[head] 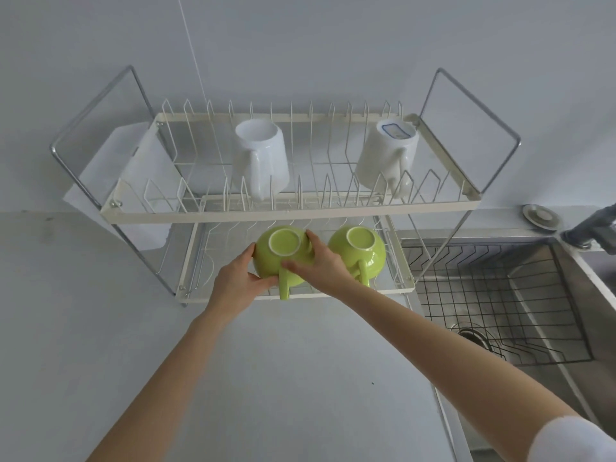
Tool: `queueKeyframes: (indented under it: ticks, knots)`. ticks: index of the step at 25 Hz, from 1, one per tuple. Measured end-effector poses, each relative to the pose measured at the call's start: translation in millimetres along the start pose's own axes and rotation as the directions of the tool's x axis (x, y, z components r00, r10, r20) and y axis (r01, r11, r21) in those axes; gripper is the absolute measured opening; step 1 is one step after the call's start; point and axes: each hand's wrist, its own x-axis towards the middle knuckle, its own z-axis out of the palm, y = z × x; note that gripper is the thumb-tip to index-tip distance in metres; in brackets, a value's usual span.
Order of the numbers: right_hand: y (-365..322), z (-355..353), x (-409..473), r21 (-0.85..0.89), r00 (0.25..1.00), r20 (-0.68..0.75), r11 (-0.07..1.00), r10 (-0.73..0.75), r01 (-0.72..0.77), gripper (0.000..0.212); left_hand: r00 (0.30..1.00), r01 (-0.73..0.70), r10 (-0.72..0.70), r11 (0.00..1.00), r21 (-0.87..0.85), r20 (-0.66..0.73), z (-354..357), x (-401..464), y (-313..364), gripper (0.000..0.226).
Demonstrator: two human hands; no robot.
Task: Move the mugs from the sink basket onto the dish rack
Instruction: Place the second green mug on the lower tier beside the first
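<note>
A two-tier wire dish rack (293,208) stands on the counter against the wall. Two white mugs (261,158) (386,155) lie upside down on its upper tier. On the lower tier an upside-down green mug (358,250) rests at the right. Beside it, a second upside-down green mug (283,251) sits at the tier's front, its handle pointing toward me. My left hand (236,281) grips its left side and my right hand (320,265) grips its right side. The wire sink basket (500,305) lies in the sink at the right, with no mugs visible in it.
A steel sink (586,295) fills the right side, with a drain (473,336) under the basket, a dark faucet (593,231) at the far right and a round stopper (541,216) on the ledge. A white board (133,175) hangs at the rack's left end. Grey counter (100,328) spreads in front.
</note>
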Motion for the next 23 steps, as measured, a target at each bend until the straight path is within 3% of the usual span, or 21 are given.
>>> queueKeyframes:
  ticks: [7, 16, 23]
  knots:
    - [4.0, 10.5, 23.5, -0.126, 1.000, 0.016, 0.992, 0.007, -0.005, 0.081, 1.000, 0.010, -0.011, 1.000, 0.029, 0.023, 5.7, 19.7, -15.5, 0.079]
    - [3.3, 12.4, 26.7, -0.143, 0.999, 0.030, 0.990, -0.016, 0.020, 0.080, 0.997, 0.010, -0.017, 0.996, 0.092, 0.074, 1.8, 26.0, -23.4, 0.080]
    - [8.4, -15.7, 14.2, -0.300, 0.974, -0.041, 0.932, -0.223, 0.201, 0.065, 0.996, 0.024, -0.040, 0.983, 0.180, 0.085, -11.4, 31.7, -16.4, 0.072]
